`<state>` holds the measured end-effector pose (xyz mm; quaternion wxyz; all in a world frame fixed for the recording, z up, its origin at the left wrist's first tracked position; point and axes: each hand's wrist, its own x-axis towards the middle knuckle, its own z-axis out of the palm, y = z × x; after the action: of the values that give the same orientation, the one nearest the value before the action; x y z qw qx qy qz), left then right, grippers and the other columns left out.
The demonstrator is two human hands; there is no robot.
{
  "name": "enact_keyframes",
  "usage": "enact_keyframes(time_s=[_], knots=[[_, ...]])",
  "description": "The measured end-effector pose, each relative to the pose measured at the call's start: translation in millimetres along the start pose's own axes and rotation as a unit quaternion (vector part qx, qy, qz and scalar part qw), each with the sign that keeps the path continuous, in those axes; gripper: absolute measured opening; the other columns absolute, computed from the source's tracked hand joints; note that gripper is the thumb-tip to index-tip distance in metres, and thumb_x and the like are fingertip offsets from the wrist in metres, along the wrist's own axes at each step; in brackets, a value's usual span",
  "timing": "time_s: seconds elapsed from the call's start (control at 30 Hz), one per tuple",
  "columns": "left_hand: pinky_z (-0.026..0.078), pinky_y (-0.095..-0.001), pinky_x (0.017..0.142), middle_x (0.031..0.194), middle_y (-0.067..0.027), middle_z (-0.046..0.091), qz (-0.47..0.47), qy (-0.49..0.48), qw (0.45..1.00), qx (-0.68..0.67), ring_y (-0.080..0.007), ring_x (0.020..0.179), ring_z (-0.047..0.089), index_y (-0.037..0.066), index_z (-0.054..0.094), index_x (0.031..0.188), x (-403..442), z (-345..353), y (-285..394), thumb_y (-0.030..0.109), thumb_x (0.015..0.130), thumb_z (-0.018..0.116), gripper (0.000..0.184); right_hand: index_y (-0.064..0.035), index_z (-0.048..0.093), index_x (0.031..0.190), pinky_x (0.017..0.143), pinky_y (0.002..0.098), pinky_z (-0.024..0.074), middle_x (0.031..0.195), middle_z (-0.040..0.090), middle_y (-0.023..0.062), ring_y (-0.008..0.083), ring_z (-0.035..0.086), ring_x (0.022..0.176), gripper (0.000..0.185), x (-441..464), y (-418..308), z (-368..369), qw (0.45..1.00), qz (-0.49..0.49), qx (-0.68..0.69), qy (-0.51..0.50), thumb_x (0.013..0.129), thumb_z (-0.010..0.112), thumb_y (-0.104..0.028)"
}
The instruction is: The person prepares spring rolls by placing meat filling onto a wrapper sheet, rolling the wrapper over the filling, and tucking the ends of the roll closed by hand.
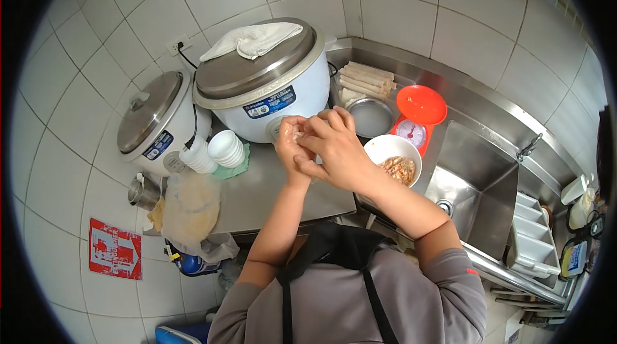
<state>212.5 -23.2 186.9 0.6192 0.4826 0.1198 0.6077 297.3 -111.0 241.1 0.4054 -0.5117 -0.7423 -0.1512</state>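
My two hands meet above the steel counter [270,196], in front of the large rice cooker [263,109]. My left hand [290,151] is cupped with its fingers curled up. My right hand [334,148] presses its bent fingers into the left palm. A small pale bit shows between the fingers, too little of it to name. Just right of my right forearm stands a white bowl [379,146] with a minced, pinkish-brown mix [400,169] in it. Behind the bowl are a red kitchen scale [421,105] and a round metal pan [371,119].
Pale rolls [366,80] lie stacked at the back of the counter. Stacked white cups [226,148] stand on a green cloth left of my hands, near a plastic bag [189,206]. A second rice cooker [157,122] is further left. The sink [479,157] lies right.
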Motion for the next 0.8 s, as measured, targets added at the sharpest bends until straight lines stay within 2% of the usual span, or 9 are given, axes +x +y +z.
enact_keyframes(time_s=[0.1, 0.2, 0.23, 0.33, 0.37, 0.47, 0.67, 0.8], knots=[[0.043, -0.0194, 0.056, 0.083, -0.0050, 0.055, 0.123, -0.074, 0.970, 0.195, -0.0085, 0.066, 0.050, 0.002, 0.046, 0.105, -4, 0, 7, -0.003, 0.081, 0.054, 0.026, -0.0089, 0.070, 0.088, 0.095, 0.0418, 0.0288, 0.097, 0.055, 0.0060, 0.0253, 0.044, 0.098, 0.022, 7, 16, -7, 0.993, -0.009, 0.099, -0.066, 0.073, 0.066, -0.025], [0.041, -0.0183, 0.050, 0.079, -0.0063, 0.056, 0.012, -0.141, 0.986, 0.084, -0.0077, 0.058, 0.050, 0.003, 0.040, 0.118, -4, 0, 29, -0.006, 0.075, 0.060, 0.048, -0.0141, 0.072, 0.089, 0.090, 0.0381, 0.0291, 0.095, 0.054, 0.0042, 0.0234, 0.042, 0.095, 0.020, 19, 41, -12, 0.980, -0.024, 0.199, 0.002, 0.072, 0.067, -0.023], [0.038, -0.0178, 0.045, 0.073, -0.0055, 0.055, -0.014, -0.145, 0.986, 0.083, -0.0068, 0.051, 0.048, 0.003, 0.033, 0.125, -5, 3, 35, -0.006, 0.072, 0.062, 0.061, -0.0176, 0.073, 0.090, 0.088, 0.0366, 0.0284, 0.095, 0.053, 0.0025, 0.0223, 0.040, 0.095, 0.020, 21, 45, -14, 0.981, -0.037, 0.189, -0.018, 0.071, 0.068, -0.022], [0.038, -0.0182, 0.044, 0.069, -0.0051, 0.055, -0.050, -0.202, 0.976, 0.058, -0.0067, 0.049, 0.048, 0.002, 0.031, 0.126, -6, 1, 45, -0.004, 0.069, 0.061, 0.064, -0.0191, 0.074, 0.088, 0.088, 0.0357, 0.0288, 0.097, 0.053, 0.0019, 0.0225, 0.040, 0.094, 0.018, 27, 39, -21, 0.973, -0.113, 0.185, -0.077, 0.072, 0.068, -0.023], [0.037, -0.0188, 0.041, 0.062, -0.0038, 0.052, -0.067, -0.201, 0.974, 0.075, -0.0069, 0.045, 0.046, 0.002, 0.028, 0.128, -7, 0, 46, -0.006, 0.066, 0.058, 0.069, -0.0204, 0.074, 0.087, 0.086, 0.0350, 0.0305, 0.099, 0.053, 0.0017, 0.0228, 0.040, 0.093, 0.018, 29, 38, -24, 0.972, -0.123, 0.176, -0.090, 0.070, 0.069, -0.024], [0.036, -0.0197, 0.039, 0.060, -0.0031, 0.050, -0.099, -0.219, 0.970, 0.038, -0.0078, 0.041, 0.045, 0.002, 0.026, 0.129, -7, -5, 55, -0.008, 0.063, 0.056, 0.073, -0.0207, 0.074, 0.087, 0.084, 0.0349, 0.0325, 0.099, 0.053, 0.0029, 0.0235, 0.040, 0.092, 0.018, 33, 37, -22, 0.961, -0.157, 0.212, -0.089, 0.070, 0.069, -0.026], [0.036, -0.0211, 0.038, 0.061, -0.0032, 0.049, -0.142, -0.307, 0.940, -0.048, -0.0088, 0.041, 0.045, 0.002, 0.027, 0.125, -6, -18, 67, -0.008, 0.064, 0.057, 0.069, -0.0124, 0.071, 0.077, 0.083, 0.0359, 0.0336, 0.098, 0.053, 0.0046, 0.0240, 0.041, 0.091, 0.016, 43, 25, -17, 0.945, -0.236, 0.209, -0.083, 0.075, 0.067, -0.027], [0.037, -0.0215, 0.039, 0.064, -0.0034, 0.049, -0.143, -0.261, 0.954, 0.046, -0.0088, 0.043, 0.045, 0.002, 0.030, 0.126, -5, -27, 68, -0.003, 0.070, 0.061, 0.064, -0.0061, 0.066, 0.070, 0.082, 0.0351, 0.0329, 0.097, 0.052, 0.0042, 0.0236, 0.042, 0.094, 0.019, 52, 15, -4, 0.952, -0.225, 0.177, -0.109, 0.073, 0.064, -0.025]])
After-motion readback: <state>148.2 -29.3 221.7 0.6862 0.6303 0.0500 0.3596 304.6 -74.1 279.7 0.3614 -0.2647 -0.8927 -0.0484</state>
